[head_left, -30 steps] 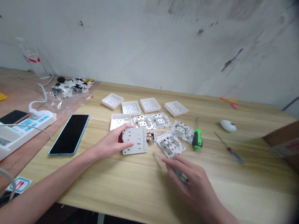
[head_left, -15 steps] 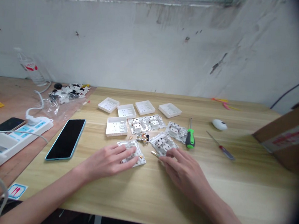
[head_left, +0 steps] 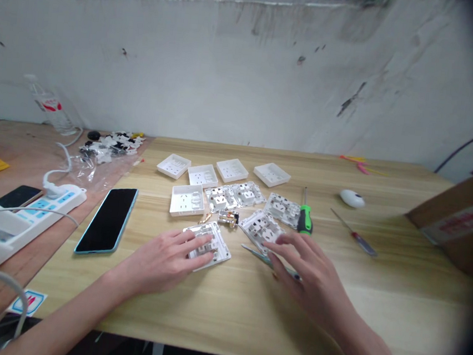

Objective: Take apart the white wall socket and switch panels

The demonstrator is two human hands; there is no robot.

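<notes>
My left hand [head_left: 172, 258] lies with its fingers spread over a white socket panel [head_left: 221, 250] that holds metal parts. My right hand [head_left: 308, 274] has thumb and index finger apart, over slim metal tweezers [head_left: 259, 253] lying on the table. A tiny brass piece [head_left: 274, 276] shows beside that thumb; whether they touch I cannot tell. Just beyond the right fingertips is a second open socket panel [head_left: 260, 228]. Between the two panels sit a cluster of brass parts [head_left: 228, 218] and a few small brass strips [head_left: 204, 218].
Several white socket covers [head_left: 187, 200] lie farther back. A green-handled screwdriver [head_left: 305, 220] and a thinner screwdriver [head_left: 363, 243] are to the right, near a white mouse [head_left: 352, 198] and a cardboard box [head_left: 458, 215]. At left are a phone [head_left: 107, 221] and a power strip [head_left: 65, 200].
My right hand has lifted slightly and its fingers have parted, showing more of the tweezers. A brass piece now shows by its thumb. My left hand stays on its panel.
</notes>
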